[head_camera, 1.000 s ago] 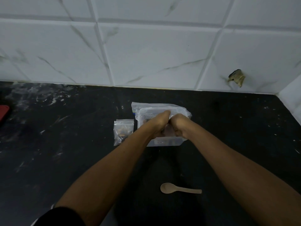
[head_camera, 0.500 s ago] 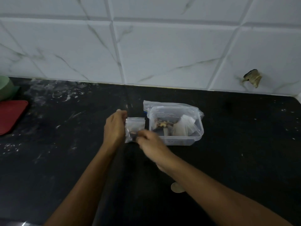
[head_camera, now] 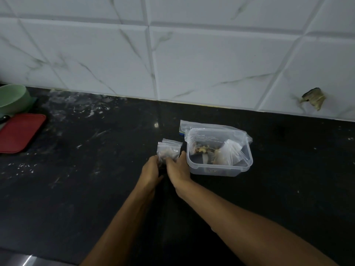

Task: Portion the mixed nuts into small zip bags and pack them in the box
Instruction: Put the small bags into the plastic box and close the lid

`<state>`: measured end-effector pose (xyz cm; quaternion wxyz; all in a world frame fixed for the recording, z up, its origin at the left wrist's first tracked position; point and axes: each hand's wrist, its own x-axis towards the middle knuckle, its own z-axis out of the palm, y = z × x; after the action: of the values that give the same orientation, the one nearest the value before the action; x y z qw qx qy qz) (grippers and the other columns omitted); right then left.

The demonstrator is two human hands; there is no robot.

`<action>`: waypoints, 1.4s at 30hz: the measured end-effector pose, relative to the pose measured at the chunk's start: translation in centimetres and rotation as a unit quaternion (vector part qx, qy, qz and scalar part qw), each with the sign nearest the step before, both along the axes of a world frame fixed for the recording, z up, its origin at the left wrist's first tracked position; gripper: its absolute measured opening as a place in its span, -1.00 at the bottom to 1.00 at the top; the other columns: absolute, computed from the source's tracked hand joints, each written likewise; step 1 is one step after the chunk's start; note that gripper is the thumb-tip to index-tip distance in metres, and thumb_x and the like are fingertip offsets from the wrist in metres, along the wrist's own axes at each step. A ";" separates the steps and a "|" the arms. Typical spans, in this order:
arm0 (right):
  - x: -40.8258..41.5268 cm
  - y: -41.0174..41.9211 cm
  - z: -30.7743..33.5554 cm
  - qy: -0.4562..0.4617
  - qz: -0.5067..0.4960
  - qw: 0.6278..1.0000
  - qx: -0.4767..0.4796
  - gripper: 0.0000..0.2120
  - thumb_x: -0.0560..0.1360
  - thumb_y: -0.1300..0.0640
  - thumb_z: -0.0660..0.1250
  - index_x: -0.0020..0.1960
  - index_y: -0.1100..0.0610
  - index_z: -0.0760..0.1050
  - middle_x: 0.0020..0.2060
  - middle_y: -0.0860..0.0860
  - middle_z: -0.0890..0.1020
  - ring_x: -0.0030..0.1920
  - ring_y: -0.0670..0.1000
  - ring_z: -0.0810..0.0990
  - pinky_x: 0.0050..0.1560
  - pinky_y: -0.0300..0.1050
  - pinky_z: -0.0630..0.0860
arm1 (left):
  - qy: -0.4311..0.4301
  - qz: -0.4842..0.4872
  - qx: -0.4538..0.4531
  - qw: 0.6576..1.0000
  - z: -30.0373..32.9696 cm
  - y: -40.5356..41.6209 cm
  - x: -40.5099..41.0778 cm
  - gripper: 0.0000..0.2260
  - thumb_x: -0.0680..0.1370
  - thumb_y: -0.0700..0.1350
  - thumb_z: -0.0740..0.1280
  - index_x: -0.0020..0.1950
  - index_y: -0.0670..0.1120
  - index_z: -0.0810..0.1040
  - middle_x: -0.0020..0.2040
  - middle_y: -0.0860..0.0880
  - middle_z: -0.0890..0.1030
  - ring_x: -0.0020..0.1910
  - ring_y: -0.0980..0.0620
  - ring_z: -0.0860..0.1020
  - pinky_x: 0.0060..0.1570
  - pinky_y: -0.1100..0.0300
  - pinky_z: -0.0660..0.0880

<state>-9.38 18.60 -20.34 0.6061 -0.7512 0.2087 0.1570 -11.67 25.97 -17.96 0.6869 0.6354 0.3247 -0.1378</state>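
Observation:
A small clear zip bag [head_camera: 169,150] with nuts in it stands just left of the clear plastic box [head_camera: 221,167]. My left hand [head_camera: 150,170] pinches its lower left edge and my right hand [head_camera: 177,169] pinches its lower right edge. Inside the box lie loose mixed nuts [head_camera: 201,150] and another small zip bag [head_camera: 228,152]. A larger zip bag [head_camera: 215,134] drapes over the box's back rim. The spoon is hidden behind my arms.
On the black counter at far left are a red lid [head_camera: 19,132] and a green bowl [head_camera: 13,97]. A white tiled wall [head_camera: 192,64] runs along the back, with a broken spot [head_camera: 314,97] at right.
Both hands left the box and went left to the small zip bag, gripping its lower edge. The view shifted left, bringing the bowl and red lid into sight.

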 end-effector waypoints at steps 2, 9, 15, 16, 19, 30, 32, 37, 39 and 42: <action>-0.6 0.1 0.1 -0.009 -0.010 1.000 0.027 -0.45 0.48 0.12 0.34 0.43 0.04 0.25 0.28 0.02 0.51 0.21 0.00 0.54 0.19 -0.08 0.51 | -0.009 0.007 -0.006 1.000 0.1 -0.1 -0.3 -0.73 0.63 -0.10 0.10 -0.08 0.01 0.59 -0.11 -0.03 0.69 0.02 0.00 0.62 0.11 0.02 0.53; -1.9 -0.9 2.7 0.036 0.086 0.992 0.080 -0.65 0.54 -0.03 0.28 0.30 0.01 0.42 0.11 -0.01 0.59 0.08 -0.06 0.57 0.18 -0.05 0.52 | -0.099 -0.019 0.079 0.992 0.6 -0.7 -1.9 -0.74 0.67 -0.11 0.10 -0.03 0.05 0.58 -0.08 0.01 0.65 -0.02 0.09 0.62 0.01 0.10 0.55; -0.9 -5.6 9.6 -0.016 0.121 0.984 0.133 -0.55 0.37 -0.29 0.28 0.07 0.02 0.53 0.05 0.06 0.63 0.12 0.07 0.59 0.25 0.15 0.47 | -0.288 -0.163 0.135 0.934 2.4 -2.1 -1.5 -0.63 0.69 0.04 -0.03 0.41 0.13 0.43 0.35 0.11 0.52 0.33 0.23 0.47 0.26 0.23 0.44; -0.4 -6.8 10.6 -0.010 0.106 0.983 0.150 -0.63 0.45 -0.22 0.27 0.07 0.04 0.54 0.06 0.08 0.64 0.12 0.08 0.60 0.25 0.14 0.48 | -0.297 -0.186 0.121 0.928 3.5 -3.1 -1.1 -0.62 0.68 0.07 -0.05 0.45 0.15 0.38 0.41 0.13 0.46 0.37 0.24 0.42 0.30 0.26 0.37; 1.0 -11.0 12.3 0.015 0.054 0.983 0.178 -0.67 0.57 -0.08 0.24 0.19 0.12 0.49 0.07 0.16 0.65 0.08 0.10 0.65 0.17 0.05 0.55 | -0.265 -0.247 0.072 0.929 5.6 -6.1 0.6 -0.65 0.71 0.07 -0.04 0.40 0.13 0.40 0.30 0.20 0.46 0.25 0.34 0.43 0.09 0.59 0.32; 3.8 -15.2 8.0 0.158 -0.033 0.971 0.176 -0.57 0.60 -0.11 0.18 0.16 0.26 0.47 0.07 0.28 0.62 0.08 0.23 0.64 0.19 0.21 0.53 | -0.084 -0.397 0.160 0.900 3.4 -10.2 6.3 -0.55 0.66 -0.01 -0.03 0.24 -0.28 0.49 0.20 -0.39 0.53 -0.10 -0.04 0.51 0.16 -0.09 0.44; 4.5 -15.0 7.7 0.168 -0.017 0.973 0.156 -0.51 0.58 -0.16 0.19 0.25 0.25 0.43 0.11 0.26 0.60 0.09 0.20 0.63 0.14 0.14 0.57 | -0.071 -0.413 0.170 0.892 3.6 -10.7 6.6 -0.55 0.68 -0.01 -0.05 0.30 -0.28 0.45 0.28 -0.39 0.48 0.09 -0.18 0.54 0.29 -0.17 0.39; 5.6 -14.2 6.3 0.176 0.018 0.982 0.068 -0.36 0.52 -0.29 0.19 0.34 0.20 0.38 0.12 0.23 0.58 0.04 0.15 0.63 0.05 0.05 0.61 | -0.086 -0.457 0.210 0.860 4.2 -11.7 6.4 -0.62 0.71 -0.05 -0.09 0.33 -0.15 0.41 0.18 -0.18 0.53 0.23 -0.12 0.49 0.37 -0.03 0.33; 5.7 -14.1 6.3 0.179 0.027 0.982 0.052 -0.35 0.52 -0.30 0.17 0.35 0.20 0.37 0.15 0.22 0.56 0.07 0.15 0.61 0.10 0.04 0.59 | -0.088 -0.457 0.201 0.862 4.4 -11.7 6.2 -0.61 0.71 -0.06 -0.08 0.36 -0.19 0.40 0.11 -0.12 0.50 0.12 -0.06 0.48 0.23 0.08 0.37; 5.0 -13.5 7.4 0.131 0.049 0.988 -0.061 -0.34 0.55 -0.30 0.11 0.43 0.17 0.31 0.26 0.18 0.50 0.20 0.15 0.52 0.16 -0.02 0.46 | -0.108 -0.446 0.225 0.859 4.6 -10.9 5.8 -0.63 0.71 -0.10 -0.07 0.27 -0.22 0.45 0.18 -0.20 0.56 0.10 -0.10 0.53 0.22 0.01 0.43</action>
<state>-4.39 5.09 -12.91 0.5181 -0.7693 0.2584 0.2703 -5.87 15.06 -13.32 0.4211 0.8604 -0.0478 -0.2829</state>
